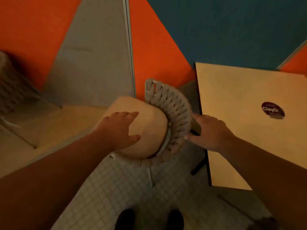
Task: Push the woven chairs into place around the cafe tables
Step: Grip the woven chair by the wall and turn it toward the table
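Pressing my left hand (121, 128) flat, fingers (128, 114) spread, on the soft cushion (149, 123), right hand (211, 131) gripping the chair (172, 110) by its stiff woven back; probably light, should slide toward the table (240, 138).

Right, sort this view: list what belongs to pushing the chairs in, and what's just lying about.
Job: woven chair, gripped at its backrest by the right hand; its seat cushion under the left hand; cafe table beside it; second woven chair at far left.
Just there: round sticker on the table; cushioned bench; shoes.
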The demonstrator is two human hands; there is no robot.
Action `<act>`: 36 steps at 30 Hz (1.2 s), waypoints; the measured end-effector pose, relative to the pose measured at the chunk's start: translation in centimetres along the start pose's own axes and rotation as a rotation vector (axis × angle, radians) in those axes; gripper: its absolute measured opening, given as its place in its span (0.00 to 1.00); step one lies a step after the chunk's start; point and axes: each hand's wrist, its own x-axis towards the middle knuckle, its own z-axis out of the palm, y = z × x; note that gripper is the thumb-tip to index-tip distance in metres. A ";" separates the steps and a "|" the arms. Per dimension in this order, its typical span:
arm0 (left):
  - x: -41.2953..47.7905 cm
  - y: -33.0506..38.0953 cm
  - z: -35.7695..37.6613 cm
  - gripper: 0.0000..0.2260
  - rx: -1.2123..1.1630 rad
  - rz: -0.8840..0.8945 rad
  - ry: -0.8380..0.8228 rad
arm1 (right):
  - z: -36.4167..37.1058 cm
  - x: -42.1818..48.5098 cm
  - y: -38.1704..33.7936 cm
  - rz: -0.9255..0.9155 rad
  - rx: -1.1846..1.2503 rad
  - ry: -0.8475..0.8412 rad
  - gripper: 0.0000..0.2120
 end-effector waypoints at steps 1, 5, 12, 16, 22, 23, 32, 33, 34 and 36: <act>0.4 0.1 1.1 0.42 -0.003 -0.011 -0.032 | 1.3 0.6 0.3 0.004 0.007 -0.025 0.50; 2.2 0.6 7.2 0.42 -0.053 -0.058 -0.143 | 6.7 2.0 0.9 0.057 0.038 -0.098 0.48; 5.9 3.0 17.0 0.43 -0.122 -0.045 -0.284 | 13.2 5.1 2.0 0.059 0.036 -0.161 0.49; 6.2 5.3 21.6 0.30 -0.116 -0.045 -0.335 | 15.7 5.6 3.1 0.118 0.130 -0.126 0.50; 6.4 5.3 23.2 0.13 -0.059 -0.070 -0.187 | 17.3 7.2 3.4 0.014 -0.006 -0.208 0.57; 6.5 5.1 23.3 0.11 -0.061 -0.066 -0.190 | 17.2 8.1 3.3 -0.017 -0.063 -0.210 0.59; 6.4 4.5 24.5 0.09 -0.067 -0.051 -0.109 | 16.2 13.7 4.2 -0.210 -0.364 -0.344 0.57; 6.4 4.5 24.4 0.09 -0.056 -0.044 -0.102 | 16.6 13.9 4.2 -0.223 -0.355 -0.321 0.56; 6.4 4.4 24.4 0.09 -0.044 -0.035 -0.106 | 16.9 13.8 4.3 -0.229 -0.353 -0.302 0.56; 6.2 4.2 24.4 0.07 -0.028 -0.018 -0.122 | 17.2 13.7 4.1 -0.273 -0.383 -0.249 0.53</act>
